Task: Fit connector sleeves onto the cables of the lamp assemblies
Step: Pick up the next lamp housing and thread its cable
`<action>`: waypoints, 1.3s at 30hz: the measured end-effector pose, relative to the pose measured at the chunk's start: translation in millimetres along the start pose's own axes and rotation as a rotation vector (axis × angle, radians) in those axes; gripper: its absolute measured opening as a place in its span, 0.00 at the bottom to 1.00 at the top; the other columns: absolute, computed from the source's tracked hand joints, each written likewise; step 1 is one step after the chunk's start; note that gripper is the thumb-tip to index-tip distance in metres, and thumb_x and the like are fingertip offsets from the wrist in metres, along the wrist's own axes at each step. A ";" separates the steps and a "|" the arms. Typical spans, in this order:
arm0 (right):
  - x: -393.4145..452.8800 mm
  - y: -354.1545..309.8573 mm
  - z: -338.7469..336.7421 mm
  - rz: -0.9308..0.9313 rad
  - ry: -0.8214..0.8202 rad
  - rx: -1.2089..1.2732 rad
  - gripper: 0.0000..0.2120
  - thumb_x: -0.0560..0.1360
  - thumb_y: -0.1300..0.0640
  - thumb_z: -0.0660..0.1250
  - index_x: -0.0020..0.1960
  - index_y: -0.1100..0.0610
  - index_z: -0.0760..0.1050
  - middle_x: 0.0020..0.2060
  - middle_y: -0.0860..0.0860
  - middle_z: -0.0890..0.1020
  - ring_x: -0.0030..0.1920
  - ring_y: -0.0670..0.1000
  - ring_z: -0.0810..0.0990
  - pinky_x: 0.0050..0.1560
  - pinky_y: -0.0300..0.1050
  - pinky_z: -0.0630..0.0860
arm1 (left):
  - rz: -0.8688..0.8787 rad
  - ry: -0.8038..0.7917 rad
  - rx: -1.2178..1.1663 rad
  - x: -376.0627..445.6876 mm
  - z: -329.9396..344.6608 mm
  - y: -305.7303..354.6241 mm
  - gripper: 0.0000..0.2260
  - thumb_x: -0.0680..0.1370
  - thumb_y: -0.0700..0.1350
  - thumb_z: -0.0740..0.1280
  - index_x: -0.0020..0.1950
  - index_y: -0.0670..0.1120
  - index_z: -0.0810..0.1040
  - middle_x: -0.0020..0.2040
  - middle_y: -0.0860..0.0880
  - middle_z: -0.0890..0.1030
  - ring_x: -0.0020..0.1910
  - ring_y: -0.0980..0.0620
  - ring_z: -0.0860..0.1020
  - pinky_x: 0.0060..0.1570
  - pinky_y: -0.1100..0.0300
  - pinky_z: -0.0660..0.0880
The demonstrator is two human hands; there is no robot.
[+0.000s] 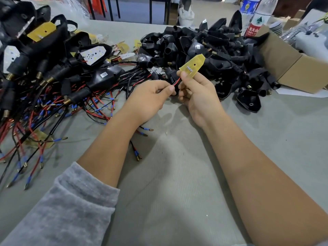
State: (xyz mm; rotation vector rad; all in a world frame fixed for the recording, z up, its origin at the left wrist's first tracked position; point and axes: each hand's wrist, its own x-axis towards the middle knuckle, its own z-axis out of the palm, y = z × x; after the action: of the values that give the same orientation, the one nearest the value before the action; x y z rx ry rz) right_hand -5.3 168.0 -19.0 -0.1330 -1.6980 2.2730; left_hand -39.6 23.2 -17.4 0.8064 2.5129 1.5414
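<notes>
Pointed yellow board (194,65), thin red-black wires (177,81)

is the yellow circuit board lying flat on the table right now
No, the right hand holds the yellow circuit board up above the table.

Glossy black plastic lamp housings (204,48) are heaping at one o'clock beside a matt brown cardboard box (287,66). Matt grey ribbed cloth is covering the tabletop (177,174), and a fuzzy grey sleeve (58,210) is lying at seven o'clock.
</notes>
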 end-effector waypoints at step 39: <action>6.3 -7.4 -10.6 -0.003 0.187 0.284 0.10 0.81 0.58 0.64 0.43 0.60 0.79 0.25 0.47 0.75 0.28 0.44 0.75 0.37 0.37 0.75 | -0.083 0.228 0.166 -8.4 -16.8 -4.3 0.24 0.83 0.54 0.55 0.38 0.39 0.79 0.17 0.57 0.68 0.19 0.60 0.66 0.29 0.59 0.61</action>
State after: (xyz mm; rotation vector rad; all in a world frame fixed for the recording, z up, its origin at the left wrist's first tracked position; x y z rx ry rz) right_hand -7.4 181.5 -14.5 -0.2700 -1.2694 2.3866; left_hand -39.7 4.2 -14.4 0.5625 2.8281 1.4903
